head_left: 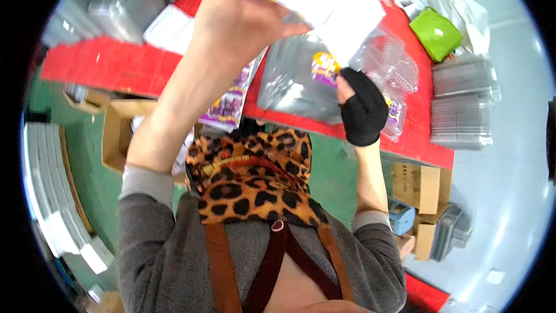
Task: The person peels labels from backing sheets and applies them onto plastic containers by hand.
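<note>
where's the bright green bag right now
In the head view, the bright green bag is at the upper right, by the right edge of the red table, just above the stacked clear trays.

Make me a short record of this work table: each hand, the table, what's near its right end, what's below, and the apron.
Left hand: bare, holding white sheet
Right hand: black-gloved, beside yellow-and-purple label; grip unclear
Table: red
Near right end: stacked clear plastic, green bag
Below: open cardboard box
Apron: leopard-print
</note>
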Action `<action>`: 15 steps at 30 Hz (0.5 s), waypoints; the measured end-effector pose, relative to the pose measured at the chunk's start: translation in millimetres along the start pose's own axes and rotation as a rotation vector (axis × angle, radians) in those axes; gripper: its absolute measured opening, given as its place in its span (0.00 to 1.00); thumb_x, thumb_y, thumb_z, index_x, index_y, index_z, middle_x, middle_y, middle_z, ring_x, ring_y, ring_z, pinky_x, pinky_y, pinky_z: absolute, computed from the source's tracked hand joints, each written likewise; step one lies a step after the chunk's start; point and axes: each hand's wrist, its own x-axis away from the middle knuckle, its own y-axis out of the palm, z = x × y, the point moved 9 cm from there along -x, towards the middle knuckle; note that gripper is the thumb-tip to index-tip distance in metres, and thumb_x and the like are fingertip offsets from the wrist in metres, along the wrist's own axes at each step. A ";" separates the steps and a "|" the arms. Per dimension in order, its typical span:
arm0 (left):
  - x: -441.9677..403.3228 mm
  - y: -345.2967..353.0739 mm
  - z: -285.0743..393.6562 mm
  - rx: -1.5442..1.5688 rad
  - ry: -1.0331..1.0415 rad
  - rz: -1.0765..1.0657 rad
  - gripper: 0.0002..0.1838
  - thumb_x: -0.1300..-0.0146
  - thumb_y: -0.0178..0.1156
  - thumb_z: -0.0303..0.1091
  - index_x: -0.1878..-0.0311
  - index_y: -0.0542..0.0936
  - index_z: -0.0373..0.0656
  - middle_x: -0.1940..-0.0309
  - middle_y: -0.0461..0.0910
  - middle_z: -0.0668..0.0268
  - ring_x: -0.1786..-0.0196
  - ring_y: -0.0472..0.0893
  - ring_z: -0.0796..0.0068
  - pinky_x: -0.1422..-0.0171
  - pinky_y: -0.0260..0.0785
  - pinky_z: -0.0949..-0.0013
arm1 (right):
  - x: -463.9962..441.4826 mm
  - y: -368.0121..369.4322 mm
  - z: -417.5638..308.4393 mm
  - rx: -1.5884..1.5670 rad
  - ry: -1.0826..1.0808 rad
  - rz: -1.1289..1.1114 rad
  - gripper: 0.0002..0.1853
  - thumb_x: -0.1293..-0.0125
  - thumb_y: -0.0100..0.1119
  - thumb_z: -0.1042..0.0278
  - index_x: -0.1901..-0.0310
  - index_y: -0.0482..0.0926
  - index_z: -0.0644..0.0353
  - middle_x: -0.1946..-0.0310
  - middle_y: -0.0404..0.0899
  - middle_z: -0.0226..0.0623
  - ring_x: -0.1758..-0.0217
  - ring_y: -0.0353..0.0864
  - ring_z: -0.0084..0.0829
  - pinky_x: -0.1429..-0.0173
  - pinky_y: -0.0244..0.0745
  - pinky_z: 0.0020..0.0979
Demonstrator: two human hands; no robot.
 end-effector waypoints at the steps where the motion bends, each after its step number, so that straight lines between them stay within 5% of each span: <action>1: 2.1 2.8 1.5 -0.023 0.051 0.034 0.29 0.22 0.34 0.40 0.26 0.57 0.31 0.25 0.60 0.48 0.22 0.57 0.49 0.19 0.44 0.41 | 0.0 4.5 3.2 0.006 -0.009 0.021 0.16 0.46 0.69 0.77 0.54 0.86 0.57 0.56 0.86 0.42 0.53 0.86 0.42 0.47 0.82 0.39; 3: 1.6 19.6 -0.3 0.153 -0.060 -0.243 0.29 0.22 0.30 0.43 0.25 0.58 0.37 0.26 0.62 0.55 0.24 0.62 0.58 0.20 0.48 0.47 | -1.0 12.6 5.0 0.025 -0.028 0.001 0.17 0.47 0.69 0.78 0.54 0.86 0.56 0.56 0.86 0.43 0.54 0.87 0.43 0.49 0.82 0.39; 6: 5.2 17.4 1.7 0.098 -0.045 -0.279 0.29 0.24 0.32 0.41 0.25 0.59 0.37 0.27 0.65 0.55 0.25 0.64 0.58 0.21 0.51 0.49 | -4.9 18.7 6.9 -0.014 -0.013 -0.031 0.16 0.48 0.70 0.79 0.56 0.86 0.58 0.57 0.86 0.45 0.56 0.87 0.44 0.51 0.82 0.38; 15: 8.0 22.1 2.6 0.001 -0.011 -0.088 0.28 0.24 0.33 0.40 0.26 0.61 0.37 0.29 0.68 0.55 0.27 0.66 0.59 0.22 0.53 0.51 | -11.3 28.0 9.1 -0.143 0.052 -0.185 0.14 0.45 0.70 0.77 0.55 0.86 0.58 0.56 0.86 0.43 0.54 0.86 0.42 0.52 0.81 0.36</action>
